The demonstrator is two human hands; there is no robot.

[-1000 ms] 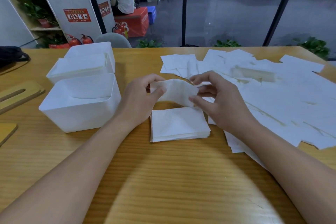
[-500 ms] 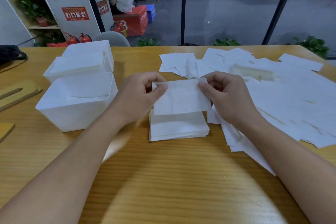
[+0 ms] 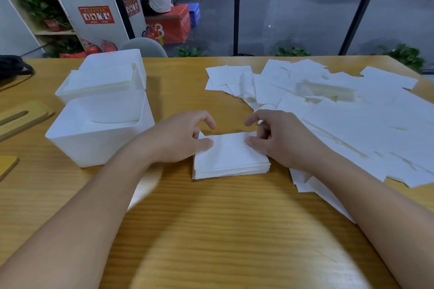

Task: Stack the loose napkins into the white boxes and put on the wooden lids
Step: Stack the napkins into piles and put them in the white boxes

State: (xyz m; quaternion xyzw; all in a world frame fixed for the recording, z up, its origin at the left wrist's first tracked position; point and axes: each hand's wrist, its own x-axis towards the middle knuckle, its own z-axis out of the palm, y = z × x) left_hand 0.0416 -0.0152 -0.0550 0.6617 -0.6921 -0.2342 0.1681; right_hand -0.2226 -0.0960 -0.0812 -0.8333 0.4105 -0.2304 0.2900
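A neat stack of white napkins (image 3: 231,163) lies on the wooden table in front of me. My left hand (image 3: 180,137) pinches the left edge of the top napkin and my right hand (image 3: 279,138) pinches its right edge; the napkin lies flat on the stack. Left of the stack stands a white box (image 3: 98,134), with a second white box (image 3: 103,80) holding napkins behind it. Many loose napkins (image 3: 340,110) are spread over the right half of the table. Wooden lids (image 3: 21,119) lie at the left edge.
A black bag (image 3: 11,67) sits at the far left of the table. Another wooden lid (image 3: 7,166) pokes in at the left edge. Beyond the table are a chair back (image 3: 143,47), a shelf with plants, and a seated person in the background.
Both hands have lowered the napkin they held up in the air onto the top of the stack, where it now lies flat.
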